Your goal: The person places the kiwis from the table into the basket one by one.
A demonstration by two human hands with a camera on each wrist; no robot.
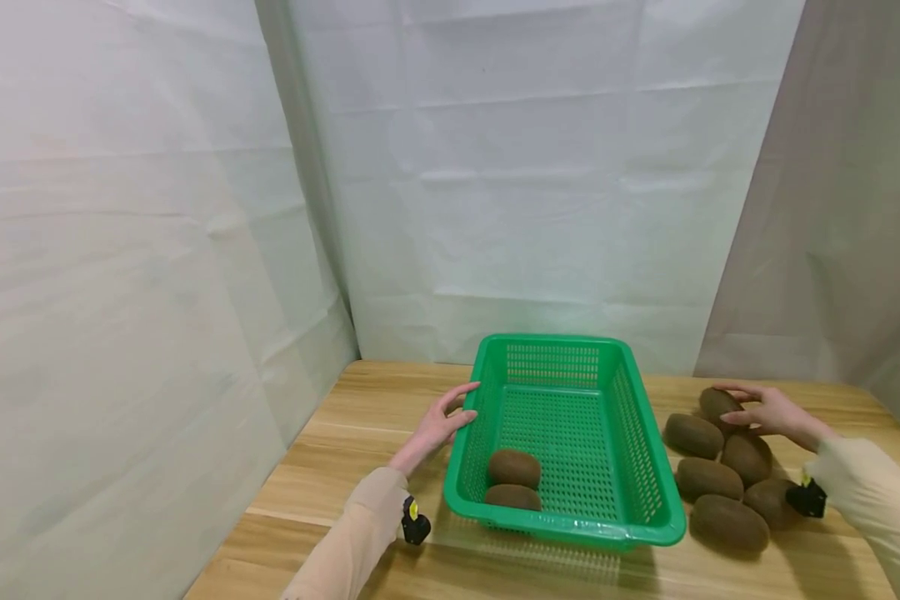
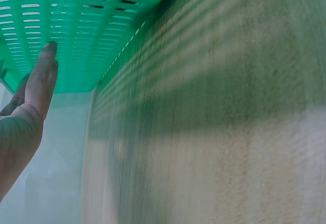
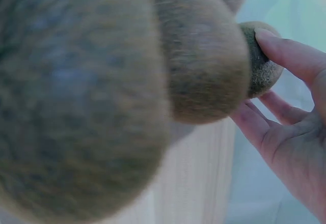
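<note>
Overhead, left hand [image 1: 437, 427] fingers straight, flat against green basket [image 1: 562, 517] outer wall; right hand [image 1: 767, 411] curls over farthest kiwi [image 1: 717, 404]. Left wrist: fingertips [image 2: 48, 51] touch basket mesh. Right wrist: thumb and fingers [image 3: 290, 56] pinch kiwi.

Left hand [image 1: 438, 425] touches green basket [image 1: 570, 523]; right hand [image 1: 768, 412] grips kiwi [image 1: 717, 404].

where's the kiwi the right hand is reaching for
In the head view, the farthest kiwi of the pile right of the green basket, under the right hand.
</note>
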